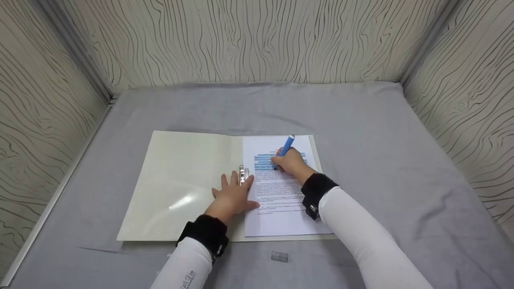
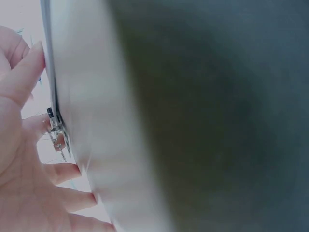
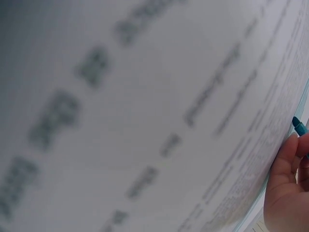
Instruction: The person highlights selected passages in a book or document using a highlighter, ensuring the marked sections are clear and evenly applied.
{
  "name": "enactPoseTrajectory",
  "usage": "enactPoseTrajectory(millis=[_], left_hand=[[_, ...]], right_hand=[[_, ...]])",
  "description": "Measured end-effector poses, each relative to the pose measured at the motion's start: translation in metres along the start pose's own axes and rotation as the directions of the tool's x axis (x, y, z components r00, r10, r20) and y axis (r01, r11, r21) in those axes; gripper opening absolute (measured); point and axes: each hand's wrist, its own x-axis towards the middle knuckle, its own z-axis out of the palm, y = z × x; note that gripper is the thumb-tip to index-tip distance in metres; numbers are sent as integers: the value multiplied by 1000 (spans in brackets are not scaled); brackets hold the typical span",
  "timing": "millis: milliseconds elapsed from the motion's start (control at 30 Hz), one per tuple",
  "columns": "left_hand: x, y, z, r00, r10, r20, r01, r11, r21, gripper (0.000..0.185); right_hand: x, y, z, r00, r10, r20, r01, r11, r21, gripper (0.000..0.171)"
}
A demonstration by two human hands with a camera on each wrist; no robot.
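So the worktop (image 1: 381,132) is covered in a soft grey cloth, slightly wrinkled, boxed in on three sides by pale walls (image 1: 241,40) with a dark wavy woodgrain print. Using the open folder (image 1: 176,188) as the landmark: it's a glossy cream plastic one lying flat in the middle, with a metal clip (image 1: 242,175) at its spine. A printed sheet (image 1: 281,200) sits on the folder's right half, top lines already coloured blue. The right hand (image 1: 290,160) is curled around a blue highlighter (image 1: 286,145), tip down on the sheet's upper text. The left hand (image 1: 233,194) lies flat with fingers spread over the spine, touching the clip. A small clear cap (image 1: 279,256) lies on the cloth just in front of the folder's near edge. Plenty of bare cloth behind and to the right of the folder.
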Motion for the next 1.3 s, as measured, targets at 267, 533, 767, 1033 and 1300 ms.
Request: enactPoseTrajectory(millis=[267, 533, 767, 1033, 1300], left_hand=[[0, 0, 0, 1000, 2, 5, -2, 1000, -1, 82], [1, -1, 1, 1000, 3, 7, -3, 1000, 3, 82], [2, -1, 1, 1000, -3, 9, 3, 1000, -5, 83], [2, -1, 2, 1000, 1, 6, -1, 1000, -2, 83], [2, -1, 2, 1000, 3, 6, -3, 1000, -13, 82]], right_hand=[[1, 2, -1, 1000, -7, -6, 7, 1000, -2, 18], [-1, 2, -3, 1000, -5, -10, 5, 1000, -7, 18], [-2, 3, -5, 1000, 4, -16, -4, 1000, -27, 20], [-1, 4, -7, 1000, -11, -25, 10, 1000, -27, 19], [0, 6, -8, 1000, -20, -22, 19, 999, -41, 16]])
